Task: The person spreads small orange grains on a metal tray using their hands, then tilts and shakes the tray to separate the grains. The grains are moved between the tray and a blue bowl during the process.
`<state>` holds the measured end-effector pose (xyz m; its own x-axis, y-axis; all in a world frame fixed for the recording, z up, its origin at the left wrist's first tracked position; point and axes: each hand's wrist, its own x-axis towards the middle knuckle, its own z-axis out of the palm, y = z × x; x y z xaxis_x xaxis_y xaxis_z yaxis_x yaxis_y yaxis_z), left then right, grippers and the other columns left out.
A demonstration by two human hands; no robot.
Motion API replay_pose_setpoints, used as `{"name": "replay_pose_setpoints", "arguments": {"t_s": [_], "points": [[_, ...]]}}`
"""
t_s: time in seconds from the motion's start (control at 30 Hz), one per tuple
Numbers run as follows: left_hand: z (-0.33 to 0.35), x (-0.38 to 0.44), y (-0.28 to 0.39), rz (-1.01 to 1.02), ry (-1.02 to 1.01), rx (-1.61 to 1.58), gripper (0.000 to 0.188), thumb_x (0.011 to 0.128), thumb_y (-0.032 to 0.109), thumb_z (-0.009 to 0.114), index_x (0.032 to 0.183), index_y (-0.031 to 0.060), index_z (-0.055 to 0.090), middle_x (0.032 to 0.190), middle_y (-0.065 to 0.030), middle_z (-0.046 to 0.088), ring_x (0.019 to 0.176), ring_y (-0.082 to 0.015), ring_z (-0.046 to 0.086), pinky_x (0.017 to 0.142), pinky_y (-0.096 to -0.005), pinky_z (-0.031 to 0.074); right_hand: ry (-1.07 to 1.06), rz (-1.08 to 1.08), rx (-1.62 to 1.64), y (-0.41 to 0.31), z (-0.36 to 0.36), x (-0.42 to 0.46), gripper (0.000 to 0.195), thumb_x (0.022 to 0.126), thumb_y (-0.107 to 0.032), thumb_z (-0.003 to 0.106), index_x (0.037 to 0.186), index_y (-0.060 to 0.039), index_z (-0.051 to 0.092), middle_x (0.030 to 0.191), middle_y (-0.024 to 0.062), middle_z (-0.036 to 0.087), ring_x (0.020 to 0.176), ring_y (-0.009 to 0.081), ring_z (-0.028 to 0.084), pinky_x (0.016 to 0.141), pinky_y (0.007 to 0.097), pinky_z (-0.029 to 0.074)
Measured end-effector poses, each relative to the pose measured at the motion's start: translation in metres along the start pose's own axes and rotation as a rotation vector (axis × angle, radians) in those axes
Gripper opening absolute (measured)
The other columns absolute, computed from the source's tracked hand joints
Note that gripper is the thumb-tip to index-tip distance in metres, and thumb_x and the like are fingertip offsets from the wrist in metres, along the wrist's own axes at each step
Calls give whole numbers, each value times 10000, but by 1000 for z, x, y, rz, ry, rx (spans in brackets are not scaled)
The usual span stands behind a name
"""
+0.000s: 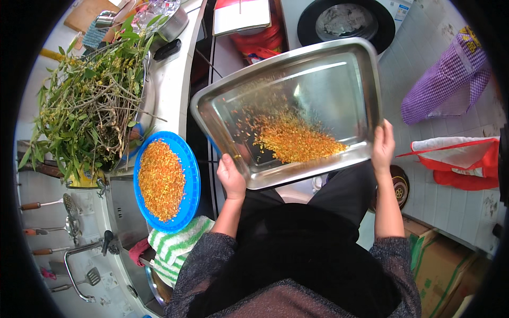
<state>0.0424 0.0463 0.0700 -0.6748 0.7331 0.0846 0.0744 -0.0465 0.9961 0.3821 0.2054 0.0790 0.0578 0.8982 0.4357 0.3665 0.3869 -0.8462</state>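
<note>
A rectangular stainless steel tray [338,79] is held at a slant in front of my body. My left hand [231,177] grips its near left corner, and my right hand [383,145] grips the right rim. Loose orange and yellow dried petals or flakes [298,139] lie heaped towards the tray's near side; some are blurred, as if in motion. To the left of the tray, a round blue plastic tray [195,179] holds a broad layer of similar orange-yellow flakes [161,179]. Most of my fingers are hidden beneath the steel tray.
Leafy cut branches [99,103] are piled on the left counter [171,87]. A green-and-white striped towel [175,246] hangs by the sink's faucet [71,270]. A front-loading washing machine [346,24] stands beyond the tray. Red and purple checked bags [445,83] hang at the right, above cardboard boxes [441,270].
</note>
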Motion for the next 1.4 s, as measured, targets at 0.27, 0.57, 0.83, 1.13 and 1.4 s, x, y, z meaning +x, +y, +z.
{"name": "replay_pose_setpoints", "arguments": {"t_s": [0.27,0.57,0.83,1.13,1.4], "points": [[-18,10,-32,-372,-89,490,444,990,330,409,978,-65,610,875,-107,631,790,-150,559,729,-315,440,-377,365,-111,117,45,-27,256,917,-205,525,1048,10,569,828,201,615,776,279,617,719,347,471],[-16,-6,-40,-338,41,-31,406,1013,321,357,1010,-10,594,855,-33,614,737,-87,555,682,-245,457,-221,58,-101,-71,7,33,249,924,-140,473,1128,-16,544,800,239,598,737,318,641,667,340,467],[-15,0,-69,-476,-14,346,446,969,323,452,810,-70,589,667,-46,545,639,-133,495,618,-318,419,-374,229,-274,65,33,6,251,905,-190,506,1082,-25,569,912,250,617,878,401,615,750,417,479],[-15,-7,-26,-159,-1,36,376,1001,301,395,905,1,600,763,-11,585,668,-77,524,601,-234,428,-148,59,-93,-26,10,12,282,934,-142,482,1161,14,544,889,179,654,788,170,637,696,287,469],[-20,4,-77,-341,-58,433,427,973,310,447,880,-72,616,724,-58,592,655,-121,514,627,-298,431,-349,270,-203,96,39,-14,266,905,-168,518,1107,-10,588,909,219,639,861,338,636,750,366,482]]}}
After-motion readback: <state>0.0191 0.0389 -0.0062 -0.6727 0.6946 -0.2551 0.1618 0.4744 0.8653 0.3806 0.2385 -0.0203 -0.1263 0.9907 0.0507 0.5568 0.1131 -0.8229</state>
